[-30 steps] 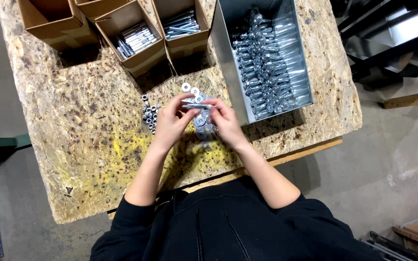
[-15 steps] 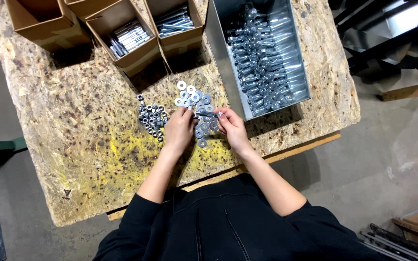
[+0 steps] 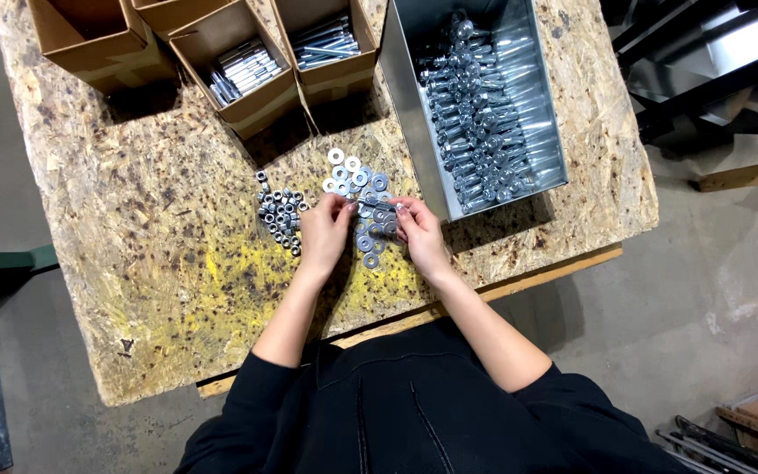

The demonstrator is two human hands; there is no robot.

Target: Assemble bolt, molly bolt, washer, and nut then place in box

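Both grips meet over the pile of flat steel washers [image 3: 363,197] on the counter [image 3: 160,237]: the left hand [image 3: 325,230] and the right hand [image 3: 420,235] pinch with their fingertips at a small metal piece between them, though what that piece is cannot be told at this size. Left of the left hand lies a smaller heap of hex nuts [image 3: 280,211], just beside the wrist. Beyond the washers stands a grey metal bin [image 3: 414,114] full of long bolts [image 3: 484,114], and further left three open cardboard boxes [image 3: 247,96], two of them holding finished bolts. The washers look light, stiff and smooth, likely slippery when they lie flat on the rough chipboard; they seem best taken by the rim, tipped up on edge, or slid off the pile with a fingertip
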